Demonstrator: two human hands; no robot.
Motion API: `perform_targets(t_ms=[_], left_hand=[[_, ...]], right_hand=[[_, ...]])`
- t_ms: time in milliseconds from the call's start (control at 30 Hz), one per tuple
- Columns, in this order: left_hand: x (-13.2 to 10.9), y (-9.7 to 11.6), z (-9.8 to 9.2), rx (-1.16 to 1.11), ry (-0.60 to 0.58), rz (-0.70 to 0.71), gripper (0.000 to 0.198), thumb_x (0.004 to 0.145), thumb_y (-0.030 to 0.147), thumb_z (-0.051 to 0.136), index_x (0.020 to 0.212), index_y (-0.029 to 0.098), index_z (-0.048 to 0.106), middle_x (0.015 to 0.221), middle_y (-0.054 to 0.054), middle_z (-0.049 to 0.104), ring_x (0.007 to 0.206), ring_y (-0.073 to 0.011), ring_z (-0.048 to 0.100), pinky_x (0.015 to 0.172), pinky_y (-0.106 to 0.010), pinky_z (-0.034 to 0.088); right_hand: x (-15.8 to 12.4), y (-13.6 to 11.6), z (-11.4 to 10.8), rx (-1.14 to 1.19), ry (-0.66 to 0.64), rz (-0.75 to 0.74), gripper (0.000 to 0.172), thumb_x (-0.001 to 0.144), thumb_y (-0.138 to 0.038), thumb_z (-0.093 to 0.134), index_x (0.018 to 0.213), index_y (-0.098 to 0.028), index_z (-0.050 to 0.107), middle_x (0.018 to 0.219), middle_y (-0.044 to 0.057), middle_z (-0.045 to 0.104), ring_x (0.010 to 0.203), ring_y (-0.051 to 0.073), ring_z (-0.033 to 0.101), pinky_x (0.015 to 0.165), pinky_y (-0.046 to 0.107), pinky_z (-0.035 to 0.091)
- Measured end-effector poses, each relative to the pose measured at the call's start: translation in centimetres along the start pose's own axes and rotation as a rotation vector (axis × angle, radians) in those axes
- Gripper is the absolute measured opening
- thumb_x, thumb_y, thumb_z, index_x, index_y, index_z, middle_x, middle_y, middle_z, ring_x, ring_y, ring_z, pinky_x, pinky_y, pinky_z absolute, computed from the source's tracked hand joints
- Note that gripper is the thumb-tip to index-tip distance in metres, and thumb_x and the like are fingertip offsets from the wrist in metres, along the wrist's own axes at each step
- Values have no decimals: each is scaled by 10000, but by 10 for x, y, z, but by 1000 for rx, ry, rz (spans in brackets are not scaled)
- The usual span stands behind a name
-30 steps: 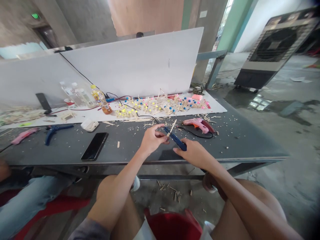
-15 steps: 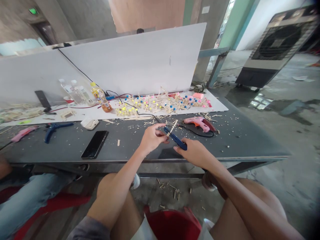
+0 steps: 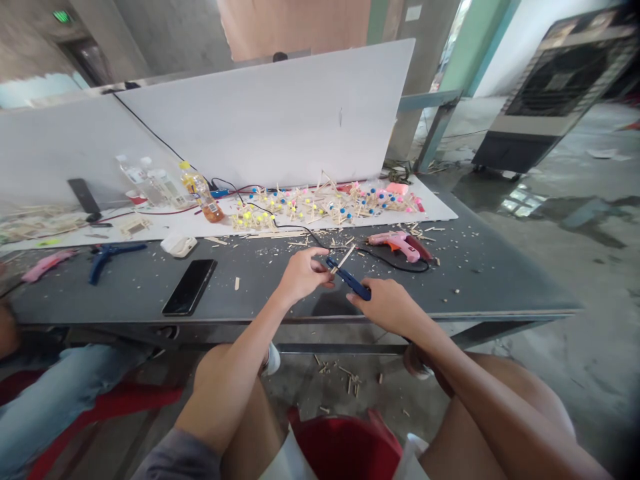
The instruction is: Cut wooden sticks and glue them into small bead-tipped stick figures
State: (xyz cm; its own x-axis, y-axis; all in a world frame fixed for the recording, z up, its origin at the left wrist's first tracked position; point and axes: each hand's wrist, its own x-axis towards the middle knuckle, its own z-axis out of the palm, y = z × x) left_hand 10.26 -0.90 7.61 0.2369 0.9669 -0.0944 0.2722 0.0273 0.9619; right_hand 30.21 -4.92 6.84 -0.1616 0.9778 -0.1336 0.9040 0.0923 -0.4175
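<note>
Here, sits at a table (image 3: 510, 280), before a green sign (image 3: 62, 17) and a labelled bottle (image 3: 201, 195) (both too blurred to read). With the right hand (image 3: 393, 303), clamps fingers round pliers (image 3: 355, 283). With the left hand (image 3: 303, 275), pinches a stick (image 3: 347, 255) by its lower end between thumb and fingers, with the upper part slanting past them across the pliers' jaws.

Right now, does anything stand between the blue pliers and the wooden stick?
Nothing visible does: the head of the blue pliers, held in the right hand, overlaps the wooden stick at the left hand. The pink glue gun lies off to the right.
</note>
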Motion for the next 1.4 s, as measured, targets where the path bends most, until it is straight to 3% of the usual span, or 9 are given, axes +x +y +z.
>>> perform_targets(t_ms=[533,1033,1400], left_hand=[[4,-10,-14,-52,-46,-73,563,662,82,789,1193,90,603,750,-105,744,630,-258,730,661,-365,585],[17,-16,-20,-97,12,-183,578,649,-6,790,1195,34,608,635,-49,700,568,-229,708,639,-366,604],[28,-32,-24,-92,-35,-262,470,652,-71,725,1104,17,632,643,-72,711,551,-230,709,613,-352,615]], right_hand=[[8,-10,18,-79,-86,20,351,876,-412,555,1043,-151,718,991,202,727,932,317,696,773,369,475],[30,-14,33,-33,-147,68,370,871,-408,608,1087,-120,697,1092,221,710,1052,336,676,879,364,473],[36,-20,22,-110,-229,-2,406,866,-425,618,1044,-67,687,948,237,726,907,322,720,752,333,503]])
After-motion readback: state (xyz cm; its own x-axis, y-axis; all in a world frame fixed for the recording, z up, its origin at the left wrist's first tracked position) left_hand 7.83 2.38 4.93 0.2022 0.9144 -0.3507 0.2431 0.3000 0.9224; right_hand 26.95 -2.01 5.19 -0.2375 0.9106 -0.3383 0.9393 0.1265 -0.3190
